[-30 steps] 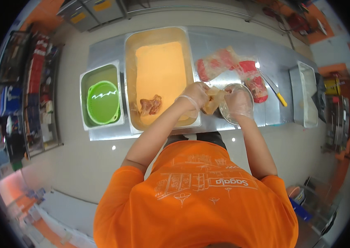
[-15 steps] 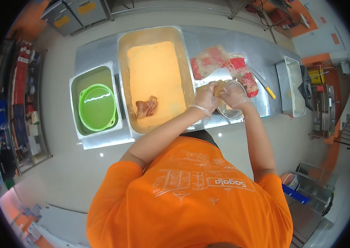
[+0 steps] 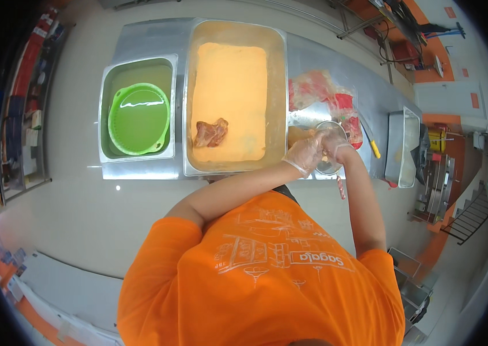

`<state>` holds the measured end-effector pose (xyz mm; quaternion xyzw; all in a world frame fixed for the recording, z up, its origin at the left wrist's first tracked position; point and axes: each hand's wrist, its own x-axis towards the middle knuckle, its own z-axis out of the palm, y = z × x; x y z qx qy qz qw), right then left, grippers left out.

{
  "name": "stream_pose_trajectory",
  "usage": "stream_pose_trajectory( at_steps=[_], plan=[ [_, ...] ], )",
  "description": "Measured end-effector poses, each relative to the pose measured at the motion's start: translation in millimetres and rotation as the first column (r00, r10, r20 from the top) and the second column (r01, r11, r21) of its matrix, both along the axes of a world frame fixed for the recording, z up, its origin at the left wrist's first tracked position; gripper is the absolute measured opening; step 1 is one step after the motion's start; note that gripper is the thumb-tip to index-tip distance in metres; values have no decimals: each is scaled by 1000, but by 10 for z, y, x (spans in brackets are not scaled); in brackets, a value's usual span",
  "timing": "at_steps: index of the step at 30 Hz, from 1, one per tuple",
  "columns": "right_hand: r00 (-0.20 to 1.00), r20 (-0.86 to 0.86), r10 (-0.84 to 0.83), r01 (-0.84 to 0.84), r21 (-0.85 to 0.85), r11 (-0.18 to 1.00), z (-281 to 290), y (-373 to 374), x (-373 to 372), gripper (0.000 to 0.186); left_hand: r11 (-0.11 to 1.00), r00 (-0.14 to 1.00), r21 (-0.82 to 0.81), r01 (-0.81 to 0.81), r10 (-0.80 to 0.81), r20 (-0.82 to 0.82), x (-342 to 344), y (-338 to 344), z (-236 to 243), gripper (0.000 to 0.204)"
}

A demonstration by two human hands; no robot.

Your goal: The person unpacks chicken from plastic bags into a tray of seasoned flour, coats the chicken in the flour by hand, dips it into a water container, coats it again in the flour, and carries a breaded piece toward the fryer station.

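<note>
Both my hands wear clear plastic gloves and come together over a round metal bowl (image 3: 330, 123) to the right of the large tray. My left hand (image 3: 305, 154) is at the bowl's left side, fingers closed and pointing inward. My right hand (image 3: 336, 145) curls over the bowl, its fingers bent against the left ones. What they pinch is hidden. A tan item (image 3: 297, 135) lies just beyond my left hand. In the large metal tray (image 3: 277, 115) a piece of raw meat (image 3: 211, 132) lies on orange powder (image 3: 229, 86).
On the left, a metal pan (image 3: 106, 104) holds a green basket (image 3: 166, 124) in liquid. Red-and-clear plastic bags (image 3: 313, 89) and a yellow-handled knife (image 3: 375, 150) lie beyond the bowl. A narrow metal container (image 3: 395, 144) stands far right. A red-and-white strip (image 3: 341, 187) shows near the table's front edge.
The view has shifted, moving the table rightward and up in the picture. My hands stay together at the bowl, slightly nearer its front. The red-and-white strip now shows below it.
</note>
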<state>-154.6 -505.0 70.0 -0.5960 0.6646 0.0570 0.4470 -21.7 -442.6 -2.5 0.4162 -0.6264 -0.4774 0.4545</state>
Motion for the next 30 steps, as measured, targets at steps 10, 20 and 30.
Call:
stream_pose_trajectory(
  at_steps=[10, 20, 30],
  plan=[
    [848, -209, 487, -503, -28, 864, -601, 80, -363, 34, 980, 978, -107, 166, -149, 149, -7, 101, 162, 33],
    [711, -366, 600, -653, -31, 756, -549, -6, 158, 36, 964, 986, -262, 37, 8, 167, -78, 194, 27, 31],
    [562, -450, 694, -761, 48, 647, -686, -208, 545, 40, 979, 979, -114, 171, -156, 130, -42, 225, 131, 28]
  ],
)
